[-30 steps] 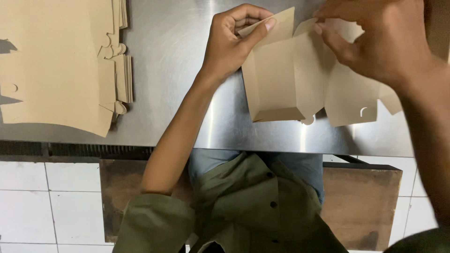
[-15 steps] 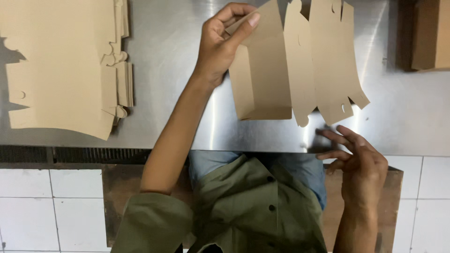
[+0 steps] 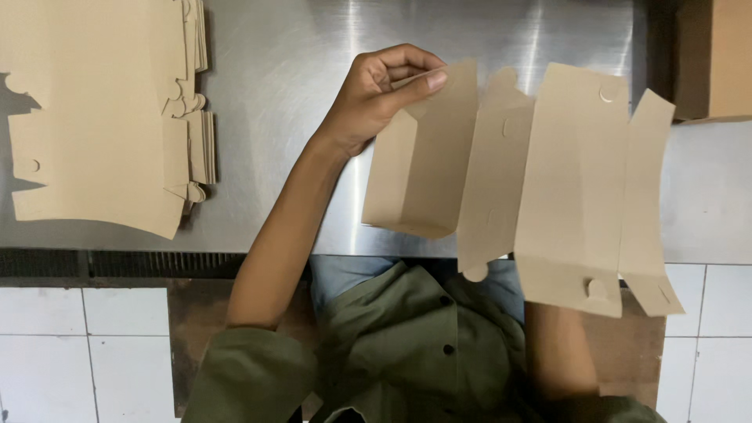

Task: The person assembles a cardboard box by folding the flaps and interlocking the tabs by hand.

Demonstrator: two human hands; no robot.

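Carton blank (image 3: pixel 548 180), tan card, unfolded into creased panels with tabs, held above the steel table (image 3: pixel 298 70) at the near edge. Left hand (image 3: pixel 376 98) pinches its top left corner between thumb and fingers. Right hand hidden behind the blank; only the forearm shows below it, so its grip cannot be told. Stack (image 3: pixel 102 117) of flat tan blanks, far left, cut off by the frame. Brown box (image 3: pixel 717 59), top right, partly cut off.
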